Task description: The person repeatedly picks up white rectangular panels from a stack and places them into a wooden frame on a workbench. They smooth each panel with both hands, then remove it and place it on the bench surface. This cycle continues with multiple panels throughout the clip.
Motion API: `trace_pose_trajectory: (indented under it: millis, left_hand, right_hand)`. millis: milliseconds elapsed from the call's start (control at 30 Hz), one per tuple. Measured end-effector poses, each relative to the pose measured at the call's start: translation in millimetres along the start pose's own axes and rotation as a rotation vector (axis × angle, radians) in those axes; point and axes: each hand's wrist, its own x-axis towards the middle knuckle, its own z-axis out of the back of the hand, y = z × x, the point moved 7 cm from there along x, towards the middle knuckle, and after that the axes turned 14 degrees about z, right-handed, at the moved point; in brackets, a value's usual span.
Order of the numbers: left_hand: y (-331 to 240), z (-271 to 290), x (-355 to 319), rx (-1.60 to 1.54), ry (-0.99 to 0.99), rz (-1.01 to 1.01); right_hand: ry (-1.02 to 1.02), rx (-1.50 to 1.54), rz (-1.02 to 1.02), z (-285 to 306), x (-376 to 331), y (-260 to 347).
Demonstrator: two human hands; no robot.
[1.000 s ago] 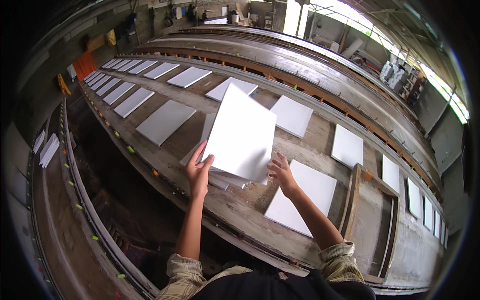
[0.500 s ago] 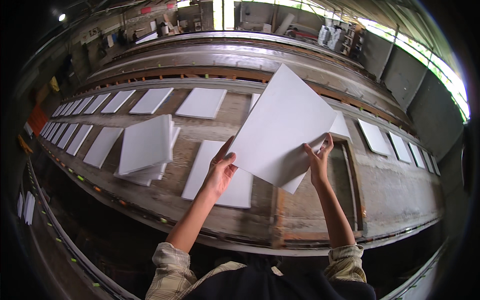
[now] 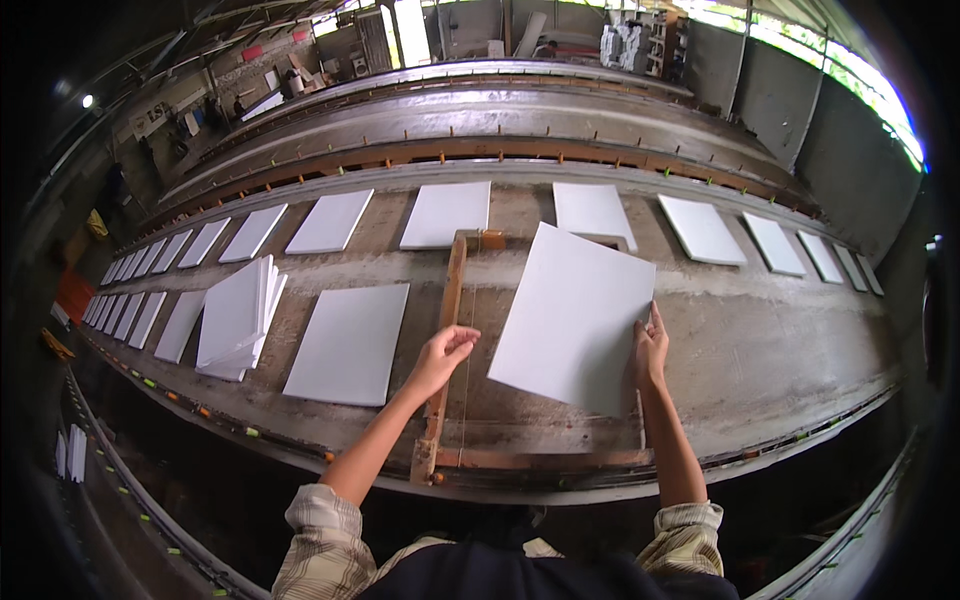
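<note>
The white sheet [image 3: 572,320] hangs tilted over the wooden frame [image 3: 452,330] on the bench [image 3: 780,350], pinched at its right edge by the right hand [image 3: 650,350]. The left hand [image 3: 445,355], loosely curled, has let go and holds nothing. Half a second earlier both hands held it higher.

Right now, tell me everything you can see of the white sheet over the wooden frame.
The white sheet is a plain, flat rectangle, thin and stiff-looking, with no marks visible. It lies turned slightly askew inside the wooden frame on the long grey bed. The right hand grips its right edge. The left hand is off it, hovering near the frame's left rail. Its far corner overlaps another white sheet in the far row. Whether it rests fully flat cannot be told.
</note>
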Motion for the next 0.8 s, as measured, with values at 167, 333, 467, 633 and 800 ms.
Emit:
trace_pose_trajectory:
  millis: [167,333,467,633,800]
  left_hand:
    - [1.2,8.4,7.5,0.599,-0.100,-0.133]
    - [25.0,-10.1,11.0,0.878,-0.315,-0.283]
    - [39.1,-11.8,10.2,0.877,-0.443,-0.244]
    - [32.1,-13.6,4.7,0.907,-0.442,-0.196]
    - [32.9,-9.4,4.3,0.869,-0.433,-0.197]
  right_hand:
    - [0.085,-0.156,-0.051,-13.8,-12.1,-31.4]
    - [0.179,-0.414,-0.030,-29.2,-18.7,-43.8]
    - [0.273,-0.392,-0.069,-51.2,-22.8,-42.0]
    - [0.300,-0.385,-0.173,-54.0,-29.2,-41.8]
    - [0.328,-0.345,-0.183,-63.1,-36.5,-50.2]
